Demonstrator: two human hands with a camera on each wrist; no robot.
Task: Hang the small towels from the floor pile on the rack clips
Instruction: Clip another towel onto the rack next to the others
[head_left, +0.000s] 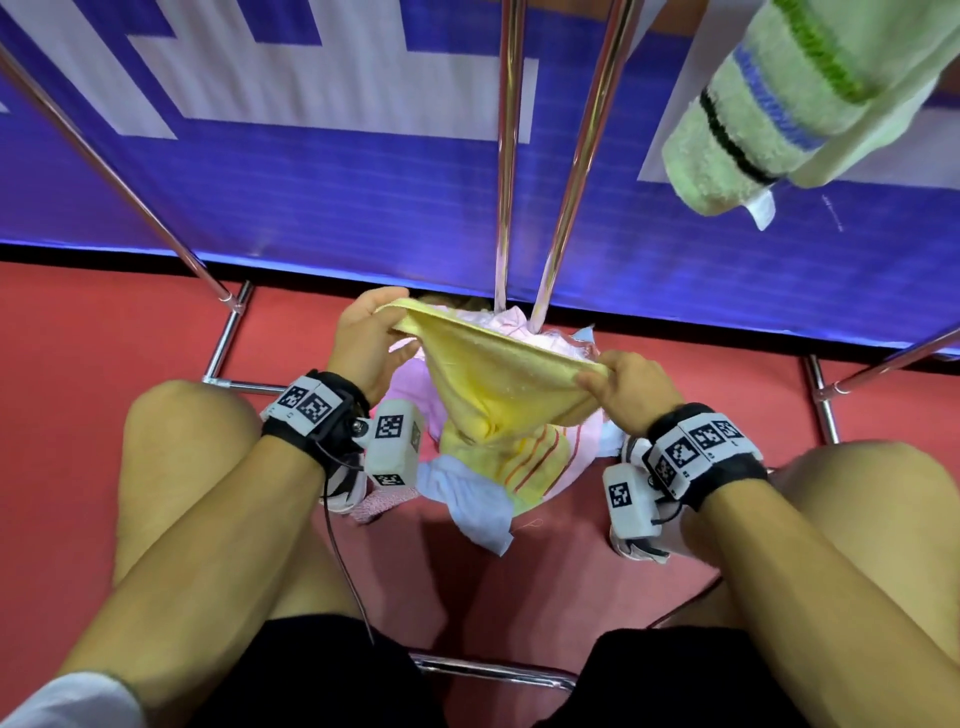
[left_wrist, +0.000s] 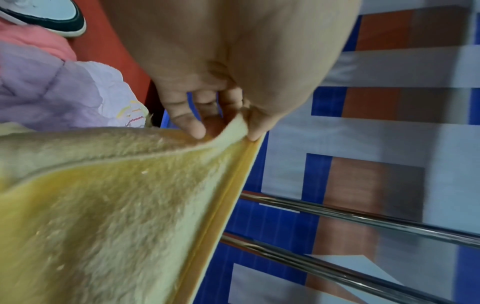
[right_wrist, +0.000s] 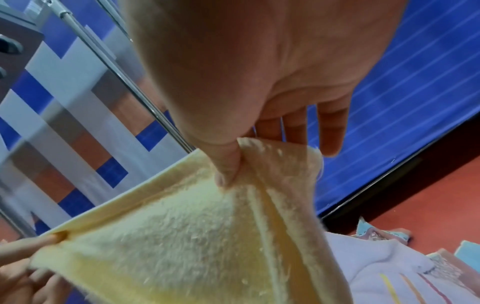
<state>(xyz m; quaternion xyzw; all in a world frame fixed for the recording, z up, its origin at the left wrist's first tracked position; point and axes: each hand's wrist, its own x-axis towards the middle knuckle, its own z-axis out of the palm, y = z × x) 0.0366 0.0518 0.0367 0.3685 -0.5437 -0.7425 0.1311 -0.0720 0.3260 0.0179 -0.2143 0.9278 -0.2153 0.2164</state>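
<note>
Here the left hand (head_left: 363, 338) and right hand (head_left: 631, 387) reached forward between the knees, wrists angled inward, each grip pinching one top corner of the yellow towel (head_left: 498, 384) between thumb and fingertips. The towel's upper edge was stretched between them, its body sagging onto the pile of small towels (head_left: 462, 483) on the red floor (head_left: 130, 332), in front of the rack's chrome poles (head_left: 576, 156).
</note>
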